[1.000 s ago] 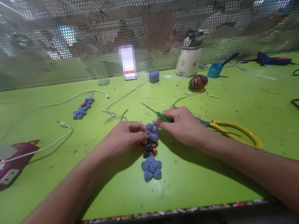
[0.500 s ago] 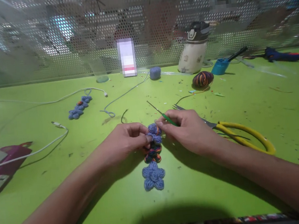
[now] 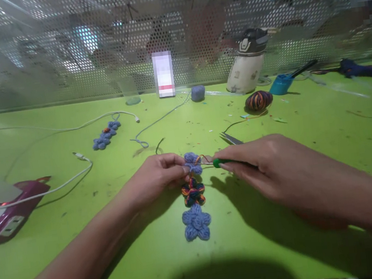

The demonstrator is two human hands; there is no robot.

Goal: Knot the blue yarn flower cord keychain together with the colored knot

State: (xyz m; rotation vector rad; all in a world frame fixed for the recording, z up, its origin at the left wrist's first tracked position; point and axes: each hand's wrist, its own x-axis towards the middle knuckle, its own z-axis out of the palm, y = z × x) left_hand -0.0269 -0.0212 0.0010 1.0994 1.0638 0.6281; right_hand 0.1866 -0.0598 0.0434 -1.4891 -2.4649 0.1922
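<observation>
Between the hands: the upper blue flower [image 3: 192, 158], at the far end of a column of three knitted-looking flowers.
Column axis: runs away from the person, roughly square to the near edge of the bench [image 3: 135, 257]. The multicolored flower [image 3: 193, 193] is in the middle; the lower blue flower [image 3: 197, 223] is nearest the person.
Left hand [image 3: 159, 174]: nearer of the two hands; thumb and fingers pinch the left side of the upper blue flower.
Right hand [image 3: 272, 165]: right of the column, apart from the flowers; fingers closed on the green handle of the hook [image 3: 218, 163].
Hook axis: side to side, crossing the column axis at nearly a right angle. Shaft points left, to the upper blue flower. Exact tip position: cannot tell.
Orange strand [image 3: 204, 156]: loops beside the shaft, on the right side of the upper blue flower.
Scissors [image 3: 231, 139]: beyond the right hand, blades toward the far left; handles not clearly visible.
Striped yarn ball [image 3: 258, 100]: farther back, right of the column.
</observation>
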